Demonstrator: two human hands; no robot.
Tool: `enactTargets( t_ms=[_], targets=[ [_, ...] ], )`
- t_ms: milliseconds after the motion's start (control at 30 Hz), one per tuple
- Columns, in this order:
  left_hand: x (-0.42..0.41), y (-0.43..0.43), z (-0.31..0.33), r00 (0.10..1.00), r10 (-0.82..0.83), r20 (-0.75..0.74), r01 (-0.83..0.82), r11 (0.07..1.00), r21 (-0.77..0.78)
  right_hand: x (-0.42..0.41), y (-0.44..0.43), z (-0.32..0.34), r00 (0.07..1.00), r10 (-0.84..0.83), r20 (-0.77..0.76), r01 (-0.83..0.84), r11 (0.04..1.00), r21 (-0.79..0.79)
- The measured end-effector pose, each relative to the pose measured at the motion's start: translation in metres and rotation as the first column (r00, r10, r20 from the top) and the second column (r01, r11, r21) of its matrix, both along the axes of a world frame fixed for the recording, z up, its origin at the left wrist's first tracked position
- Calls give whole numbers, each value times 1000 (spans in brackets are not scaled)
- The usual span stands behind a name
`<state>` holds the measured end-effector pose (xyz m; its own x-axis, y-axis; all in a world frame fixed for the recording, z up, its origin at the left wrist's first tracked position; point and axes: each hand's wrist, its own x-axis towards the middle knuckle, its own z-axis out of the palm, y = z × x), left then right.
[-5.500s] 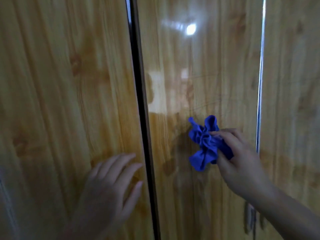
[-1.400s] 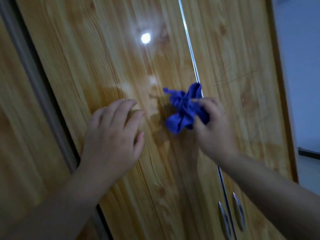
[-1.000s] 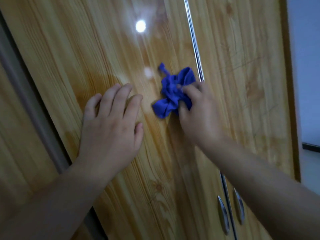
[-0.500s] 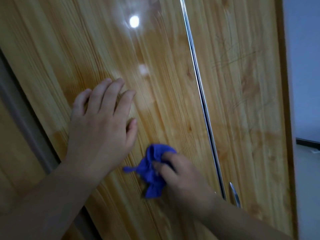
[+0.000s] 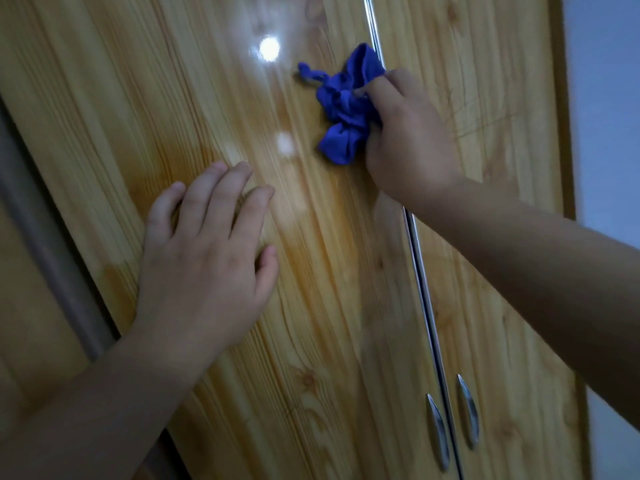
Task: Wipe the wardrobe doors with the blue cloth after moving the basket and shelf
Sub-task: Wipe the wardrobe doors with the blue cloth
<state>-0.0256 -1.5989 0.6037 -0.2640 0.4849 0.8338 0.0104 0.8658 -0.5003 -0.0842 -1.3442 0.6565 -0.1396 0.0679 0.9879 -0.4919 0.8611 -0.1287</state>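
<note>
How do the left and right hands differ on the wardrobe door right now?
The left hand lies flat with fingers extended and holds nothing; the right hand grips the bunched blue cloth. The left hand sits lower, mid-panel; the right hand is higher, by the metal strip between the doors. Both are against the wardrobe door.
</note>
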Motion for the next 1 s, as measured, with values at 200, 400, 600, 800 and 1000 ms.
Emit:
enactTargets(
  t_ms=[200, 400, 600, 800, 1000],
  targets=[
    [-1, 1, 1, 1000, -24, 15, 24, 1000, 18, 7, -21, -109, 987, 134, 93, -120, 982, -142],
    [5, 4, 2, 999, -18, 35, 17, 1000, 21, 39, -46, -214, 922, 248, 296, -222, 968, -118],
    [29, -12, -2, 991, -119, 58, 124, 986, -110, 46, -19, -194, 934, 263, 242, -184, 934, -306],
    [49, -76, -57, 994, -89, 55, 101, 955, -278, 39, -47, -191, 950, 235, 208, -122, 888, -443],
    [45, -113, -84, 993, -76, 88, 96, 961, -259, 58, -136, -214, 939, 293, 183, -209, 904, -373]
  ],
)
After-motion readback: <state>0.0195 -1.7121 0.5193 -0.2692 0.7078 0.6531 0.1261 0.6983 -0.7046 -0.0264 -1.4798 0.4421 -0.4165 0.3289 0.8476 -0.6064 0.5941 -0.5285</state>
